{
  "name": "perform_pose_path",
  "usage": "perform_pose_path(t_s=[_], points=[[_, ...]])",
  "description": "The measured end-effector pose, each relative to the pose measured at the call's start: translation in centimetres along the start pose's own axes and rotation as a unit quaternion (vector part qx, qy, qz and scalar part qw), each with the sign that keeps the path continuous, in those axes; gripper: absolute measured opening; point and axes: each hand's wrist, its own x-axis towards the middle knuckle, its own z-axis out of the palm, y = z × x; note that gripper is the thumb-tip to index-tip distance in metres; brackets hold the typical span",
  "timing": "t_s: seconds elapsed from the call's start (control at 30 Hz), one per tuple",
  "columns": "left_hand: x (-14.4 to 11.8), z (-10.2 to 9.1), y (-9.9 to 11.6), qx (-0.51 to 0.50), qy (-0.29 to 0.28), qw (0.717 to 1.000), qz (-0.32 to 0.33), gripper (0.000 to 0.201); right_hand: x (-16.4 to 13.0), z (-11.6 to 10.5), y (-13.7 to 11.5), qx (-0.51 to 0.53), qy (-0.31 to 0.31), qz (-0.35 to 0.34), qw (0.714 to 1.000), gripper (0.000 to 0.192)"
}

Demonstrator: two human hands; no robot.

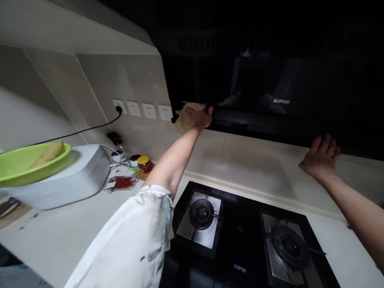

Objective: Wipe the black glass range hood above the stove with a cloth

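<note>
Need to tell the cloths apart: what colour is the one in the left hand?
Tan-beige cloth, pressed by the left hand against the black range hood; head view.

Down on the table (60, 236), a gas hob (240, 240) sits in the foreground with two burners, the left burner (201, 213) and the right burner (288, 243), both unlit. Over on the left, a lime-green bowl (18, 166) rests on top of a white appliance (75, 180). Behind that, against the wall, there's a red-filled jar with a yellow lid (145, 163), and just in front of it a clear packet of red chillies (121, 183). Up on the tiled wall, a row of white sockets (142, 109), with a black cable (75, 134) plugged into the leftmost one.
</note>
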Motion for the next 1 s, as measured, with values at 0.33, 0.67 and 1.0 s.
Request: perform_pose_path(t_s=[0.33,0.67,1.0], points=[[-6.0,4.4,7.4,0.012,0.010,0.906,0.423,0.066,-0.2,-0.6,0.3,0.004,0.006,0.003,1.000,0.100],[-3.6,0.2,-6.2,0.035,-0.008,0.978,0.207,0.056,0.0,-0.5,0.8,-0.004,0.002,-0.006,1.000,0.101],[-3.1,-2.0,-9.4,0.003,0.068,0.997,-0.022,0.049,-0.1,0.5,0.8,-0.007,0.016,-0.012,1.000,0.093]])
